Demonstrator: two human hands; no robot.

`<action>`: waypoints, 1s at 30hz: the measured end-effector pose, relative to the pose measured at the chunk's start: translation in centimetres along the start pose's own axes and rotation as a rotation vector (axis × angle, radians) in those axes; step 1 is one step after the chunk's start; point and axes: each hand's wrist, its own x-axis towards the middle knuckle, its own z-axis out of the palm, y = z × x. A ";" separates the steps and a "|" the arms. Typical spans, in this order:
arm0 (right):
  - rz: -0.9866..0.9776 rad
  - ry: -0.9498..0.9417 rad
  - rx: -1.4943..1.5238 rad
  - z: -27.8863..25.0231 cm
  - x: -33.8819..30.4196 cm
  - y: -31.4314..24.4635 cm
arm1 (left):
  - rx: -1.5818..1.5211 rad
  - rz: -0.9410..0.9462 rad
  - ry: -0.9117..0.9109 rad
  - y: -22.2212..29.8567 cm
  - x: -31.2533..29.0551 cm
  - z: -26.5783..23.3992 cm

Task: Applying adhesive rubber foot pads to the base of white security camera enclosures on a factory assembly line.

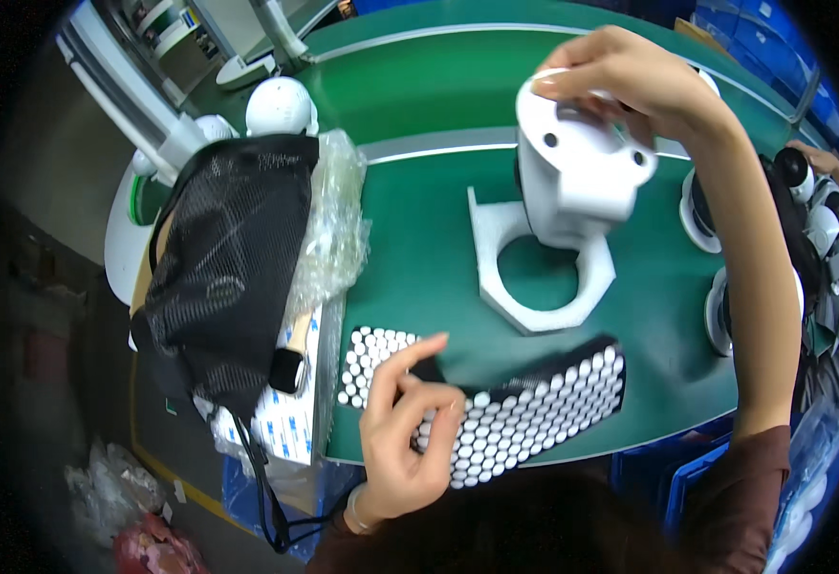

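My right hand point(620, 81) is closed on the upper rim of a white security camera housing point(596, 187). The housing has dark round holes in its face and is tilted over a white foam cradle point(544, 311) with a large round opening. Nearer to me, my left hand point(405, 430) pinches thumb and a curled finger together, with another finger raised. Whatever may be between those fingertips is too small to make out. Beneath and beside it lies a dark sheet covered with rows of small white round pads point(534, 421). A smaller patch of such pads point(367, 359) shows left of that hand.
At left, a black mesh bag point(233, 249) lies beside bubble wrap point(333, 220) and a smartwatch point(287, 368). A white round camera point(281, 107) stands behind it. More white camera parts point(697, 215) stand right of my forearm. Another person's hand point(816, 158) shows at far right.
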 end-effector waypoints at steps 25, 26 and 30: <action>-0.046 0.158 -0.507 3.6 10.4 21.5 | -0.026 -0.153 -0.067 -1.5 -0.8 -0.1; -0.029 0.154 -0.556 3.3 10.1 21.1 | -0.025 -0.154 -0.064 -1.5 -0.7 0.0; -0.126 0.445 -0.848 2.3 10.2 15.2 | 0.009 -0.187 -0.068 -2.0 -0.6 -0.1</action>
